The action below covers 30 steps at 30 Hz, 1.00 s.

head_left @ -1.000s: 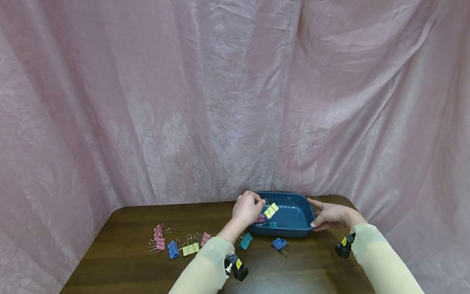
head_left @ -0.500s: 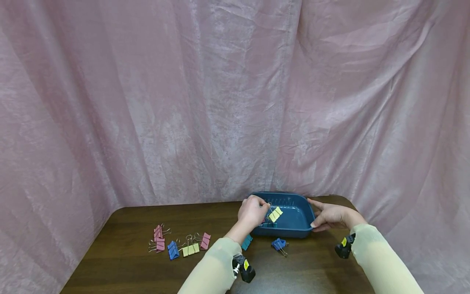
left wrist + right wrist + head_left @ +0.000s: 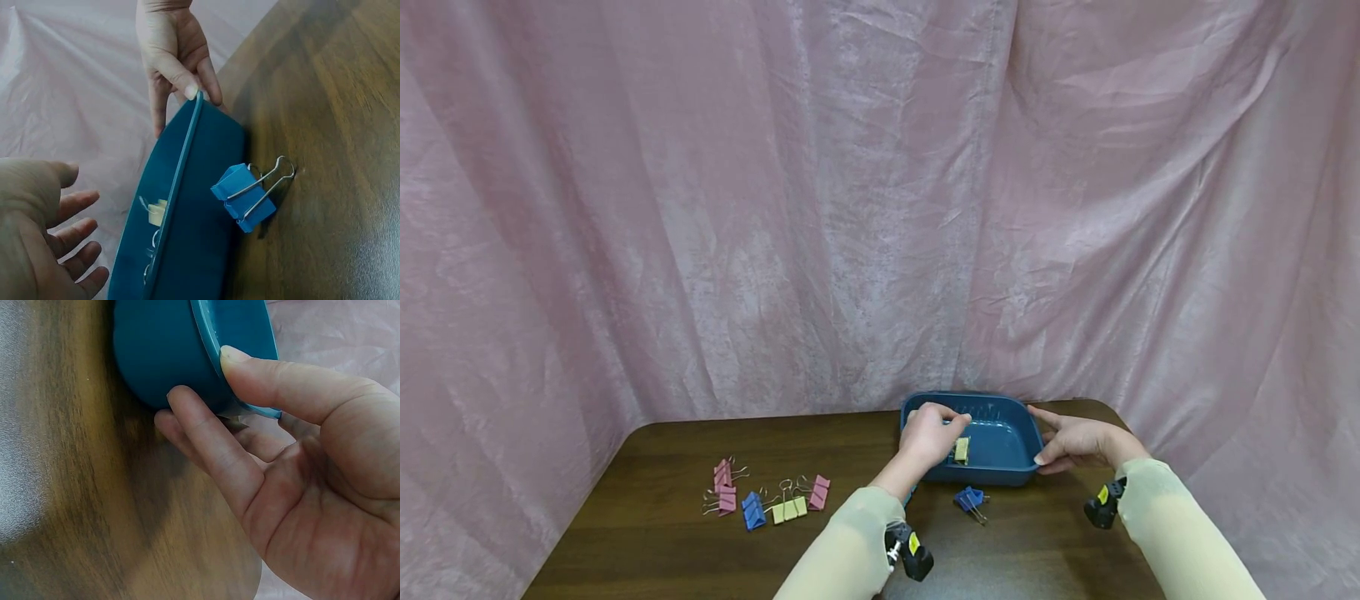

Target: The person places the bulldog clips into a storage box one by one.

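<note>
Over the left part of a blue plastic tray [image 3: 1007, 476] my left hand [image 3: 928, 436] hovers, its fingers spread and holding nothing in the left wrist view. Just below it, inside the tray, sits a yellow binder clip [image 3: 962, 451]. Wire handles of other clips show beside it in the left wrist view; their bodies are hidden. My right hand [image 3: 312, 469] grips the tray's right end, thumb on the rim and fingers against the outer wall. In front of the tray a blue binder clip [image 3: 244, 194] lies on the table.
On the left of the wooden table [image 3: 662, 500] lie several binder clips: pink clips [image 3: 725, 487], a blue clip [image 3: 754, 510], a yellow clip [image 3: 790, 509] and another pink clip [image 3: 819, 492]. My left forearm nearly hides a teal clip. A pink curtain [image 3: 850, 208] hangs behind.
My left hand has moved right over the tray and let go of the yellow binder clip, which has dropped lower into the tray. The right hand keeps its place on the tray.
</note>
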Motion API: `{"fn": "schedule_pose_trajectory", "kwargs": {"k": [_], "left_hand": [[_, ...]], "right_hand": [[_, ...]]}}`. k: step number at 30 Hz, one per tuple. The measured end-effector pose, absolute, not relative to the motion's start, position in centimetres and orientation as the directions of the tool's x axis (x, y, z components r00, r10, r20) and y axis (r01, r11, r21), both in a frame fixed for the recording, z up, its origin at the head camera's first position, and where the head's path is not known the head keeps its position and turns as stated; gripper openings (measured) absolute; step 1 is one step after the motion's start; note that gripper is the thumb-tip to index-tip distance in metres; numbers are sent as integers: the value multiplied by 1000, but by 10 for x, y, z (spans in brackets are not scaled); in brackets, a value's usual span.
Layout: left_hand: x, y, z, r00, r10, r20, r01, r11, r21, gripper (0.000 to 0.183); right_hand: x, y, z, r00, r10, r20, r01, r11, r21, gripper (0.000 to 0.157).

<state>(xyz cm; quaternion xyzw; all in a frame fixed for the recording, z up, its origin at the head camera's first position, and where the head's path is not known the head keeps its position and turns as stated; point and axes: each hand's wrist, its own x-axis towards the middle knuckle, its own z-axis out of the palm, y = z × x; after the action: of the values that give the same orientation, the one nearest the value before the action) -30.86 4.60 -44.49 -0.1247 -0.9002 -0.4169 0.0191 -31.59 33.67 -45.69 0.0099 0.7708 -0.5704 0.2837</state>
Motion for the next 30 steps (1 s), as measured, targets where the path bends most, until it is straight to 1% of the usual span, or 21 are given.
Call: {"fn": "schedule_pose_trajectory", "kwargs": {"k": [8, 14, 21, 30], "left_hand": [[-305, 41, -439, -955, 256, 152, 280, 603, 747, 40], [-305, 37, -432, -944, 272, 185, 318, 615, 721, 43], [-303, 34, -425, -936, 295, 193, 342, 628, 699, 48], [-293, 28, -411, -916, 329, 229, 393, 632, 668, 51]], "right_hand": [[-315, 337, -454, -838, -302, -454, 343, 354, -870, 113], [-315, 338, -455, -837, -302, -457, 348, 350, -870, 113], [-316, 338, -455, -837, -302, -456, 348, 350, -870, 113], [-316, 337, -455, -833, -310, -459, 348, 351, -869, 112]]}}
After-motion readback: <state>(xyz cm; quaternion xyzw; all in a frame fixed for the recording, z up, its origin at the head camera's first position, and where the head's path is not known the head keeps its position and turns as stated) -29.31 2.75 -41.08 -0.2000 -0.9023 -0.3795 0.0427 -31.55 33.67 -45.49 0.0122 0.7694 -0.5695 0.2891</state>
